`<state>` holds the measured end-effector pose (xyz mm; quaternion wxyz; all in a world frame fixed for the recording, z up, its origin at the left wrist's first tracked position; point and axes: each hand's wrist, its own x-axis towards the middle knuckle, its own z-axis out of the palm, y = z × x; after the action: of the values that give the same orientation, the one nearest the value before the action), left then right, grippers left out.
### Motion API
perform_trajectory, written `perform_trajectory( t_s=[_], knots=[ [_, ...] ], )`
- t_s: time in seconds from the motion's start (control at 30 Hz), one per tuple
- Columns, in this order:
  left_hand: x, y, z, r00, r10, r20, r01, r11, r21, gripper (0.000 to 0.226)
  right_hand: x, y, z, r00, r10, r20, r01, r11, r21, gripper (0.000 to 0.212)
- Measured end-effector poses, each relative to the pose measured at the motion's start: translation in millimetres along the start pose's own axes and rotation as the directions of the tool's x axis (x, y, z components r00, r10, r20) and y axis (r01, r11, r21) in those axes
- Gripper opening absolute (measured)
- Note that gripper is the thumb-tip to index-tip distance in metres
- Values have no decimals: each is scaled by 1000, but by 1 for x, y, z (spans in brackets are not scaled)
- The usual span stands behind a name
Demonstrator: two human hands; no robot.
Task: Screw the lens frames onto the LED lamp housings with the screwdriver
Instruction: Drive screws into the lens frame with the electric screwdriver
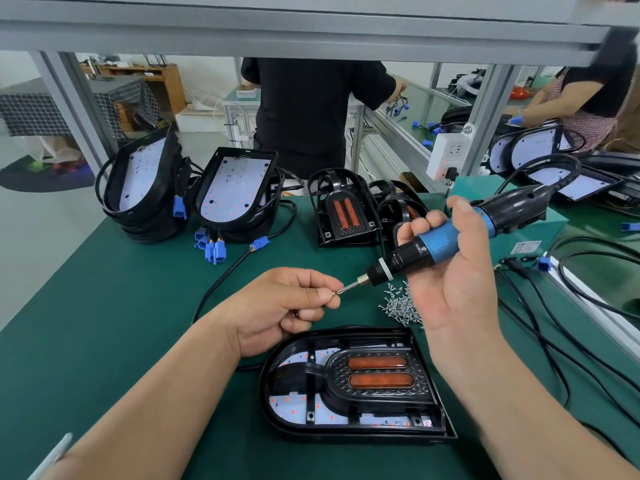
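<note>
screwdriver (pixel 440 237) in curled right hand (pixel 457 282) fingers, screw (pixel 335 293) at its bit between pinched left hand (pixel 277 306) fingers

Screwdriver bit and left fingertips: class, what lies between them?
In the head view, one small screw, pinched by the left hand, sits at the screwdriver bit's tip.

Left hand (pixel 277 306) pinching screw (pixel 334 293) at bit of screwdriver (pixel 450 233), gripped by right hand (pixel 457 271); lamp housing (pixel 353 382) below on mat (pixel 121 306).
</note>
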<state>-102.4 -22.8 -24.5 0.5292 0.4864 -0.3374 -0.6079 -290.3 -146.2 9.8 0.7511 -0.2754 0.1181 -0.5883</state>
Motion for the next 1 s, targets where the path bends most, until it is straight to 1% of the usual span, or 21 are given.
perform_trajectory(
  t_s=[0.4, 0.7, 1.0],
  knots=[
    [0, 1, 1, 1000, -4, 19, 3, 998, 60, 18, 0, 3, 0, 1000, 20, 3, -20, 1000, -6, 15],
    [3, -2, 2, 1000, 24, -9, -24, 999, 48, 16, 1, 2, 0, 1000, 30, -6, -30, 1000, -8, 13],
    [2, -2, 1, 999, 29, 13, -30, 998, 56, 15, -2, 2, 1, 1000, 11, -21, -11, 1000, -9, 17]
  ],
)
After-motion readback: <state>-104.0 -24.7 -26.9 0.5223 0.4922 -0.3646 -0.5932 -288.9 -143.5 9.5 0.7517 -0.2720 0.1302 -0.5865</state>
